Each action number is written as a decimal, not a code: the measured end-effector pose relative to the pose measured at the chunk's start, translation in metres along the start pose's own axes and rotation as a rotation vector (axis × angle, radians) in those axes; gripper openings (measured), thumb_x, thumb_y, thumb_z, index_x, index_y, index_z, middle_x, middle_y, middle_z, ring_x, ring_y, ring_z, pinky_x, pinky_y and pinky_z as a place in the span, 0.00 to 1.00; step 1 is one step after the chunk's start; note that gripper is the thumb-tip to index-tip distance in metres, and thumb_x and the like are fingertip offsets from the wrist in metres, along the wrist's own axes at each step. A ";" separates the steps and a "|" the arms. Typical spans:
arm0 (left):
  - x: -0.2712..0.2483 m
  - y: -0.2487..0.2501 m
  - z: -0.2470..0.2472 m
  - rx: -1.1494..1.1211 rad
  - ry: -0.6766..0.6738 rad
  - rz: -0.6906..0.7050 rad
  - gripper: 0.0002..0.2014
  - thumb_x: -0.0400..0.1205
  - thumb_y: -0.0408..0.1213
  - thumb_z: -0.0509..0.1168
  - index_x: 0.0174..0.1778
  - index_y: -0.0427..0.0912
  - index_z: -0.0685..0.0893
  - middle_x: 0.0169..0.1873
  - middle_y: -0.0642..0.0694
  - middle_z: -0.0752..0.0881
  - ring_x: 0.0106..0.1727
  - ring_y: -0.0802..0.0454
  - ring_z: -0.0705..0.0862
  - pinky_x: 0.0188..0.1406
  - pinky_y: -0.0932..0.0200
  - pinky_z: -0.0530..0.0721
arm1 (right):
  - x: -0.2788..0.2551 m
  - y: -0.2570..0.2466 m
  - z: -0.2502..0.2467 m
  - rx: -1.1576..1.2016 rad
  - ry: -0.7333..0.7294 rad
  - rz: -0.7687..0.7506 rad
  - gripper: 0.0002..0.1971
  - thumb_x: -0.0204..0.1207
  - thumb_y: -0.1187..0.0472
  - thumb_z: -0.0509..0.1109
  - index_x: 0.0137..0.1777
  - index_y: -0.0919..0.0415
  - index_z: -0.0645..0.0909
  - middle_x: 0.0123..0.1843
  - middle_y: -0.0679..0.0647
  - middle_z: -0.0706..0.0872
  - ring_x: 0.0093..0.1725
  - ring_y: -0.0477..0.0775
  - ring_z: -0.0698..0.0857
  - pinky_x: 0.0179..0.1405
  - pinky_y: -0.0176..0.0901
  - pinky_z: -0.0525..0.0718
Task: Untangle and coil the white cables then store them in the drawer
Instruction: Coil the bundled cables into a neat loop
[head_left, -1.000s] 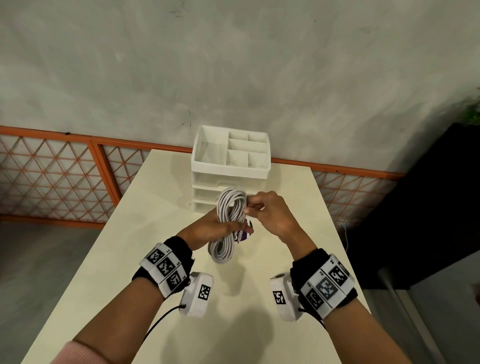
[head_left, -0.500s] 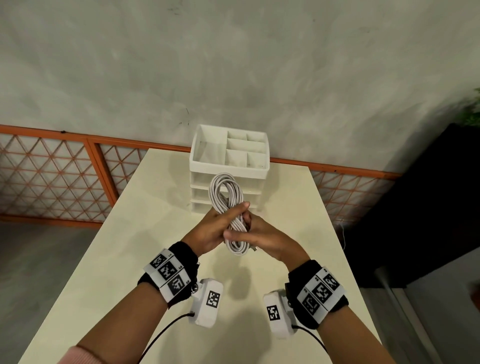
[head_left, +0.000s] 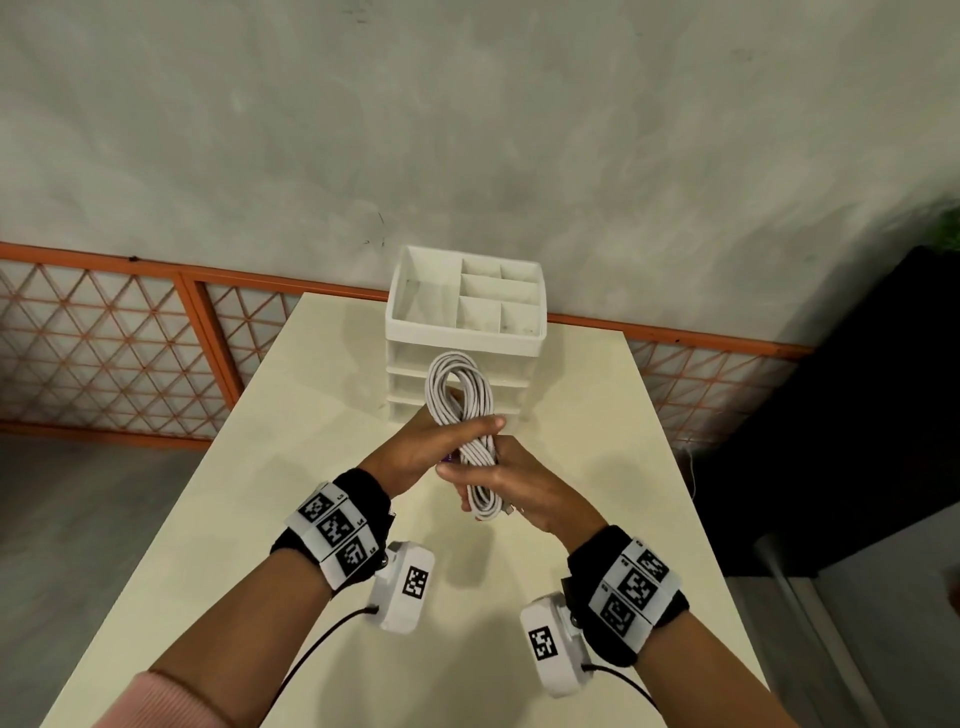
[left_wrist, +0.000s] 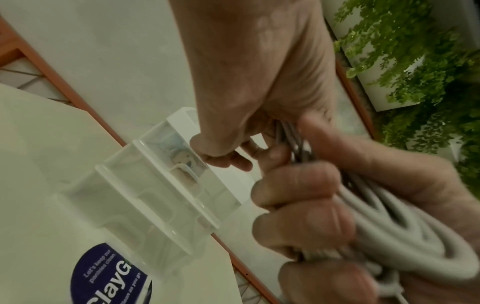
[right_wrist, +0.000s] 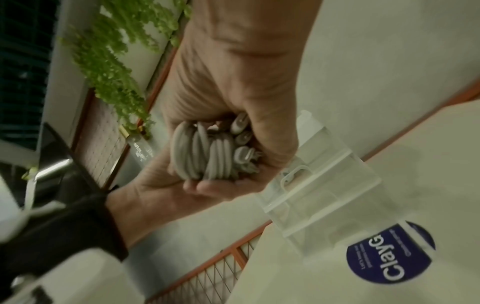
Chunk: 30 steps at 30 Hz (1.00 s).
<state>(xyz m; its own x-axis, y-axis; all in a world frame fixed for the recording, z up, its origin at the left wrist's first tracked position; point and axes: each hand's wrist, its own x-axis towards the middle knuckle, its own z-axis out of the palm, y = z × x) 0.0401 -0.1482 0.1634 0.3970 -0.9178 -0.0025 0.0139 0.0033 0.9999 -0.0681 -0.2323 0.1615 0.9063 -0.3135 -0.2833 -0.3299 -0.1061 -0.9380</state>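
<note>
A coiled bundle of white cable (head_left: 459, 387) is held upright between both hands, above the cream table (head_left: 311, 467) and just in front of the white drawer unit (head_left: 415, 332). My left hand (head_left: 441, 441) wraps round the bundle's middle from the left. Just below it, my right hand (head_left: 514, 480) grips the bundle, thumb across the strands. In the right wrist view the cable (right_wrist: 207, 154) and its plug ends sit in the right hand (right_wrist: 233, 72), and the left hand (right_wrist: 161, 195) lies under them. The left wrist view shows the cable (left_wrist: 415, 242) with right-hand fingers (left_wrist: 298, 185) curled round it.
The drawer unit has an open divided tray on top and three drawers pushed in. A round blue sticker (left_wrist: 111, 275) lies on the table near the unit. An orange mesh fence (head_left: 104, 353) runs behind the table, with a dark cabinet (head_left: 831, 415) and green plants (right_wrist: 116, 61) nearby.
The bundle has risen and moved toward the drawer unit. My right hand slid from the coil's upper part to its lower part, and the left hand closed round the middle.
</note>
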 end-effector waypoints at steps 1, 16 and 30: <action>-0.001 -0.001 0.000 -0.011 -0.006 -0.002 0.14 0.80 0.40 0.68 0.44 0.30 0.81 0.36 0.36 0.86 0.42 0.30 0.87 0.44 0.44 0.84 | 0.002 0.001 0.002 -0.047 0.060 -0.005 0.13 0.71 0.58 0.76 0.49 0.66 0.82 0.24 0.51 0.81 0.25 0.48 0.83 0.24 0.34 0.77; 0.009 -0.007 -0.014 -0.692 0.009 0.049 0.21 0.66 0.41 0.80 0.54 0.46 0.86 0.55 0.44 0.89 0.59 0.45 0.87 0.58 0.43 0.87 | -0.002 0.015 0.008 -0.015 -0.054 0.029 0.14 0.72 0.69 0.70 0.27 0.57 0.74 0.18 0.50 0.75 0.19 0.51 0.75 0.23 0.37 0.75; 0.013 -0.017 -0.008 -0.724 0.344 -0.286 0.22 0.80 0.44 0.68 0.24 0.45 0.66 0.15 0.51 0.66 0.16 0.57 0.69 0.22 0.63 0.79 | 0.002 0.033 0.014 -0.474 0.092 -0.018 0.08 0.72 0.54 0.71 0.34 0.52 0.76 0.25 0.50 0.86 0.23 0.48 0.84 0.33 0.39 0.82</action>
<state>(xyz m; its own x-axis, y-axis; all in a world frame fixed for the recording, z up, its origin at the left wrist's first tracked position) 0.0522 -0.1572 0.1461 0.5444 -0.7504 -0.3749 0.6929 0.1505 0.7051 -0.0733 -0.2230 0.1270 0.8928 -0.3876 -0.2295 -0.4181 -0.5235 -0.7424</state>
